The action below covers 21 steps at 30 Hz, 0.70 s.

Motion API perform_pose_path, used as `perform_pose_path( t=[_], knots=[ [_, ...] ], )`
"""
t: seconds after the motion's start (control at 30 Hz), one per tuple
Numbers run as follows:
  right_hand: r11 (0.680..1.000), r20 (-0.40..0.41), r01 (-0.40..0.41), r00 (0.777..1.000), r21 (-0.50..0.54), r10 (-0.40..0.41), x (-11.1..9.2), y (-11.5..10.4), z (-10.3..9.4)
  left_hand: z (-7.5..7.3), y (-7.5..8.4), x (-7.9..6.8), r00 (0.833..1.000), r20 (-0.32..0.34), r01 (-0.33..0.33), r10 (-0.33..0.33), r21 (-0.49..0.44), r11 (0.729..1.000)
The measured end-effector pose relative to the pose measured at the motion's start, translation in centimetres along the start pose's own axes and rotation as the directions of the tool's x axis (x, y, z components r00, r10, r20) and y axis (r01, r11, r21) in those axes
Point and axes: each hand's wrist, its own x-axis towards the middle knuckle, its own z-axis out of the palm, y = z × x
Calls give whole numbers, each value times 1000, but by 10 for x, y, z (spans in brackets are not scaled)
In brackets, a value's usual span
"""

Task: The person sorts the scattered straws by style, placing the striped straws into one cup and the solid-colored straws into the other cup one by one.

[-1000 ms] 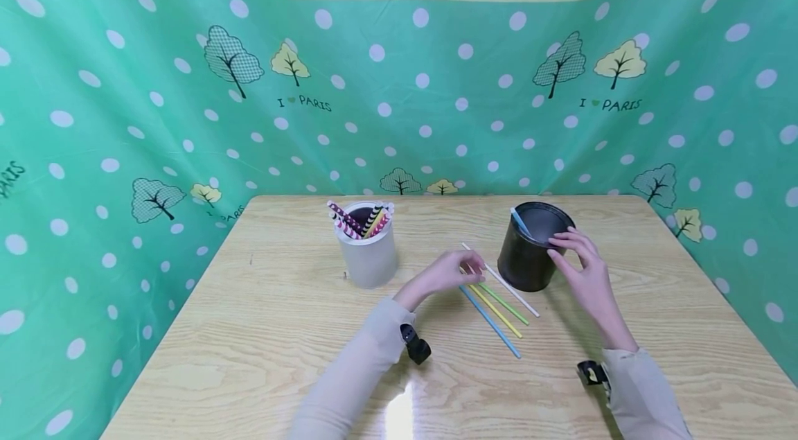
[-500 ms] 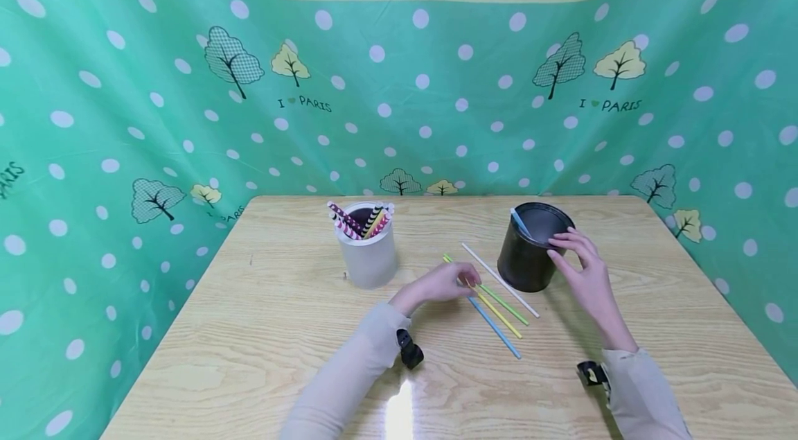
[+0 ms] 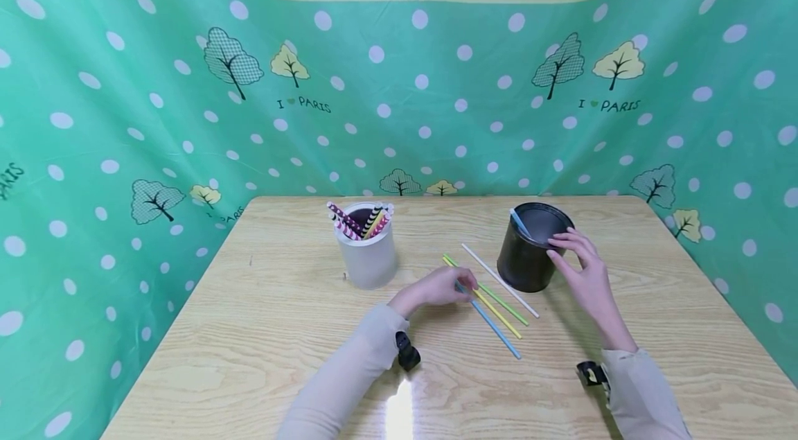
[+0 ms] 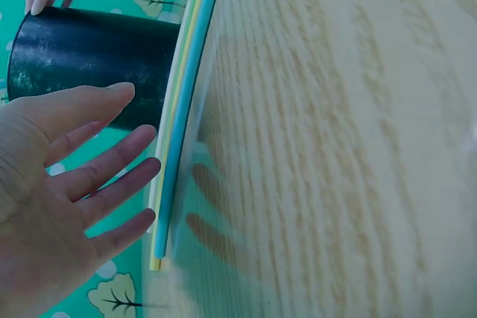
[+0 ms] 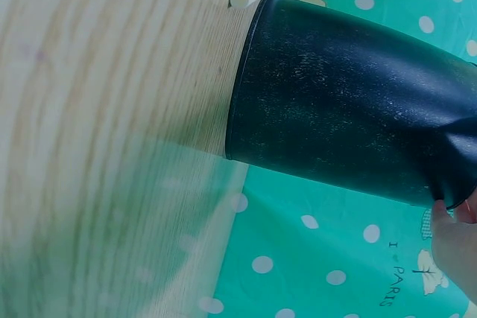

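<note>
Blue and probably thin plastic, the nearest straw [image 3: 495, 328] should be light, slippery and fairly stiff, though a hard squeeze could crush it; a gentle pinch near its middle would suit. It lies on the bench [image 3: 262, 350] beside the yellow straw [image 3: 499, 315], its far part under the left grip [image 3: 439, 285], whose thumb and fingers the left wrist view shows apart. The right grip [image 3: 584, 275] pinches the rim of the black cup [image 3: 524, 267]. Only the head view reveals the second blue straw [image 3: 519, 223] inside; the right wrist view adds pale specks on the cup's wall
</note>
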Motion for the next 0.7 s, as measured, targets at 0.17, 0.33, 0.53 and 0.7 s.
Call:
perform_pose_path(
  t=[0.17,0.33,0.53,0.7],
  knots=[
    [1000,-1,-3,1000,3,3,0,0,0,1,-1,0,1000,17,6,-7,17,1000],
    [1000,0,-5,1000,-2,5,0,0,0,1,-1,1,1000,28,-1,-1,50,999],
    [1000,3,-4,1000,-7,4,0,-1,0,3,-1,2,999,34,0,-3,101,995],
    [1000,6,-1,1000,-6,1,0,0,0,7,-4,5,999,29,-35,31,142,989]
  ],
)
